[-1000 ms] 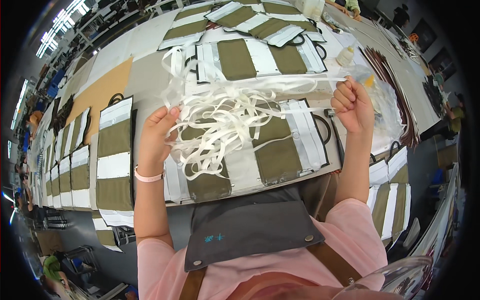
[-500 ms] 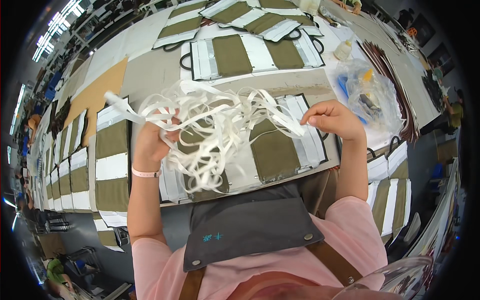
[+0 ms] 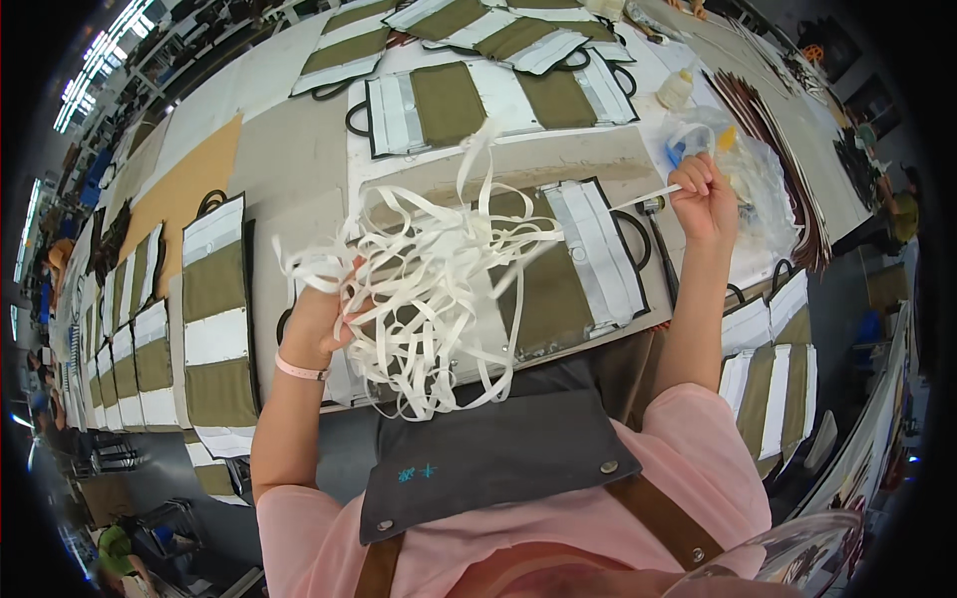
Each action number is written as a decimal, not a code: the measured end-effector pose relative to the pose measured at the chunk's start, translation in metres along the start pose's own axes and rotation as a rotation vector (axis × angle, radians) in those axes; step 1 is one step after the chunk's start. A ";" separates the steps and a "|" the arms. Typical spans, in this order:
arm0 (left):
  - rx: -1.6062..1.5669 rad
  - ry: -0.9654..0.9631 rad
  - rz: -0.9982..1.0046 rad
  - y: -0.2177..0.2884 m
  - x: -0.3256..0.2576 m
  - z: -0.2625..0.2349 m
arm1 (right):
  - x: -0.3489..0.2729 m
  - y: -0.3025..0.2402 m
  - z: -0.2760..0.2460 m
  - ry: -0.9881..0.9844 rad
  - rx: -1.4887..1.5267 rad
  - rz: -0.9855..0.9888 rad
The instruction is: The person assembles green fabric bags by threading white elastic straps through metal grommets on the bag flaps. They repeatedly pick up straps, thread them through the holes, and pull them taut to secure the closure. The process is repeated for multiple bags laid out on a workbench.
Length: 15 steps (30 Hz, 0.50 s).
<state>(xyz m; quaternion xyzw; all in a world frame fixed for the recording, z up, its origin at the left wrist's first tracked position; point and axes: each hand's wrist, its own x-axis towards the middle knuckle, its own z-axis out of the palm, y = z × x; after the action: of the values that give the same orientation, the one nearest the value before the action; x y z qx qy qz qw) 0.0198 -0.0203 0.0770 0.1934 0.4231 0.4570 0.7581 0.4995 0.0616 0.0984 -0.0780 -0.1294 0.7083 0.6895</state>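
A loose tangle of narrow white tape (image 3: 439, 289) hangs from my left hand (image 3: 334, 319), whose fingers are closed round part of it and mostly hidden behind the loops. Out to the right and higher, my right hand (image 3: 704, 199) pinches one white strip (image 3: 648, 197), pulled out toward the tangle; a loop of it sticks up above the fingers. Beneath the tangle lies an olive and white fabric panel (image 3: 546, 297) with dark edging and a black handle (image 3: 634, 241) at its right side, partly covered by the tape.
Another olive and white panel (image 3: 454, 105) lies farther back, and several are stacked at the left (image 3: 217, 339). Right of me are a hammer-like tool (image 3: 666, 244), a clear plastic bag (image 3: 763, 204), a squeeze bottle (image 3: 676, 90) and a bundle of brown strips (image 3: 788, 169).
My right hand has moved right and up, drawing a strip of tape away from the tangle. My left hand and the tangle have shifted slightly right and down.
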 end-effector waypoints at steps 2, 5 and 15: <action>-0.086 -0.033 0.056 0.014 0.000 0.001 | 0.003 0.001 0.000 -0.004 -0.143 0.085; -0.264 -0.109 0.104 0.029 0.004 -0.001 | -0.011 0.027 0.019 0.203 -0.731 0.101; -0.324 -0.236 0.120 0.021 0.001 0.013 | -0.062 0.128 0.049 -0.117 -1.501 -0.349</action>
<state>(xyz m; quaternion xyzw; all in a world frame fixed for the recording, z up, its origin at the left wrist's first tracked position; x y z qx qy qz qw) 0.0193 -0.0072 0.0981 0.1460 0.2402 0.5377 0.7949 0.3650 -0.0056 0.1042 -0.4656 -0.6218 0.3149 0.5454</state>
